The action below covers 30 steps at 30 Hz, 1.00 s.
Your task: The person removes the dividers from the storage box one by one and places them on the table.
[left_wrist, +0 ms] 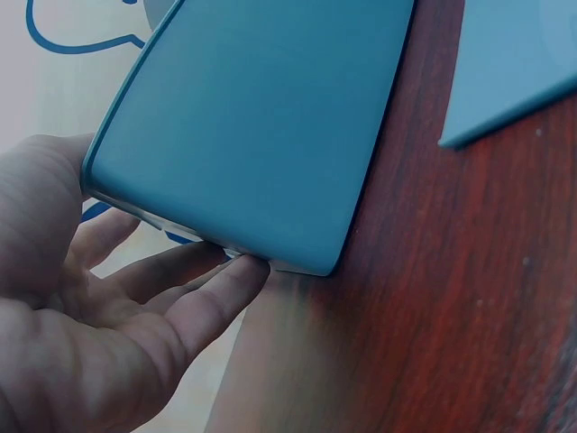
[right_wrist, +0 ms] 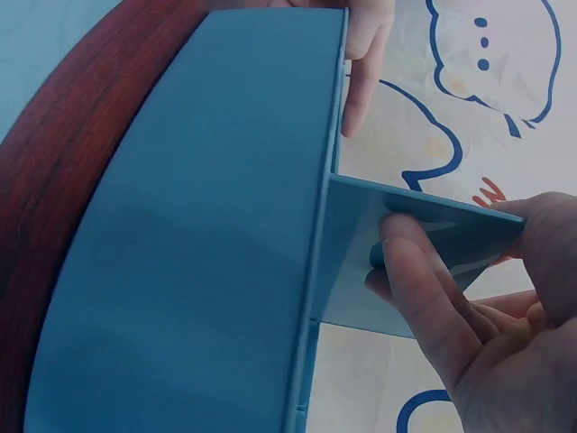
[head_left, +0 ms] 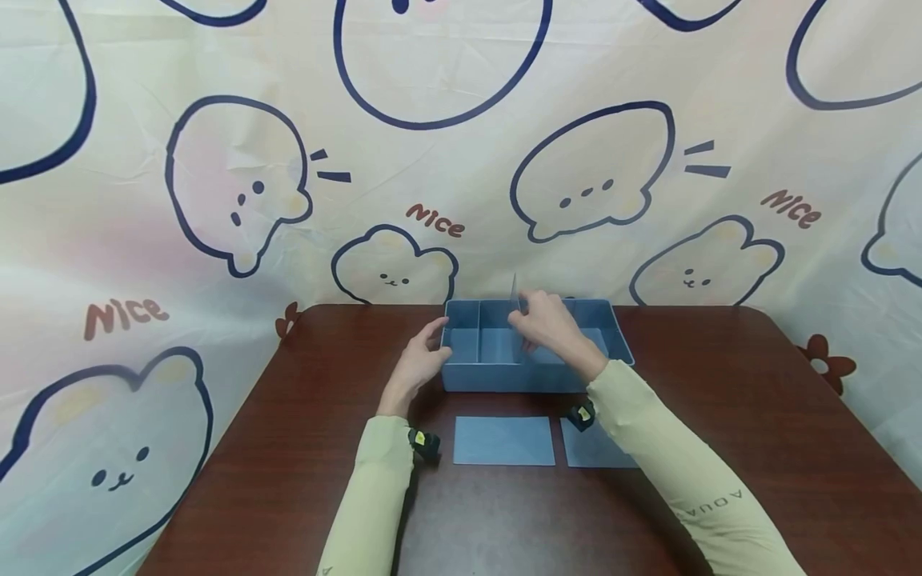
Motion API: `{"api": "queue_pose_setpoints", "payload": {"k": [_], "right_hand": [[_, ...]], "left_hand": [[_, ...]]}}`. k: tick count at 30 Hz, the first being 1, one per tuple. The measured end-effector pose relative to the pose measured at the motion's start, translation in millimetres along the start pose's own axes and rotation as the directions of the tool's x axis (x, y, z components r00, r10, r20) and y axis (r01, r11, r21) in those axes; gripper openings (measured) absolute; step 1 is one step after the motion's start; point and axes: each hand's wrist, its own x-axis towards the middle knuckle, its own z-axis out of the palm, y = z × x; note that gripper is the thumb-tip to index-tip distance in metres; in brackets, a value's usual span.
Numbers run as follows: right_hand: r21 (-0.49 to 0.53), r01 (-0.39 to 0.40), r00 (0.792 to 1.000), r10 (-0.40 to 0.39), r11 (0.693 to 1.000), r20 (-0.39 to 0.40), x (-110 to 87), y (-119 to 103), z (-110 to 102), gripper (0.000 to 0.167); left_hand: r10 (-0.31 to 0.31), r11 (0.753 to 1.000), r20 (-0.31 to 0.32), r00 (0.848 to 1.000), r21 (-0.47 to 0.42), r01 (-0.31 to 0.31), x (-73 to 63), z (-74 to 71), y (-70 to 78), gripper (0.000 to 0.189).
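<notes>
A blue divided box (head_left: 497,378) stands at the far side of the table. My left hand (head_left: 416,362) holds its left end; in the left wrist view the thumb reaches over the rim and the fingertips (left_wrist: 245,271) touch the outside of the end wall. My right hand (head_left: 549,322) is above the box and pinches a thin blue divider panel (head_left: 515,290). In the right wrist view this divider (right_wrist: 356,244) stands crosswise at the box's long wall, partly above the rim. Its lower edge is hidden.
Two flat light-blue panels, a left panel (head_left: 504,440) and a right panel (head_left: 594,444), lie on the brown table (head_left: 288,496) in front of the box. My right sleeve covers part of the right one. Behind the table hangs a cartoon-printed cloth (head_left: 475,184).
</notes>
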Motion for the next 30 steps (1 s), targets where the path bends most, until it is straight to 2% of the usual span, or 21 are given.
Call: {"api": "queue_pose_setpoints", "payload": {"k": [7, 19, 30], "right_hand": [[0.045, 0.027, 0.999, -0.026, 0.999, -0.023, 1.6, -1.6, -5.6, 0.059], [0.038, 0.007, 0.999, -0.005, 0.999, -0.045, -1.3, -0.9, -13.8, 0.062], [0.087, 0.052, 0.997, -0.047, 0.995, -0.062, -3.4, 11.6, -23.7, 0.062]], "left_hand": [[-0.009, 1.0, -0.003, 1.0, 0.003, 0.009, 0.2, 0.0, 0.7, 0.06], [-0.015, 1.0, -0.009, 1.0, -0.004, 0.015, -1.9, 0.2, 1.9, 0.061], [-0.02, 1.0, -0.007, 1.0, 0.001, 0.02, -1.8, 0.5, 2.4, 0.062]]}}
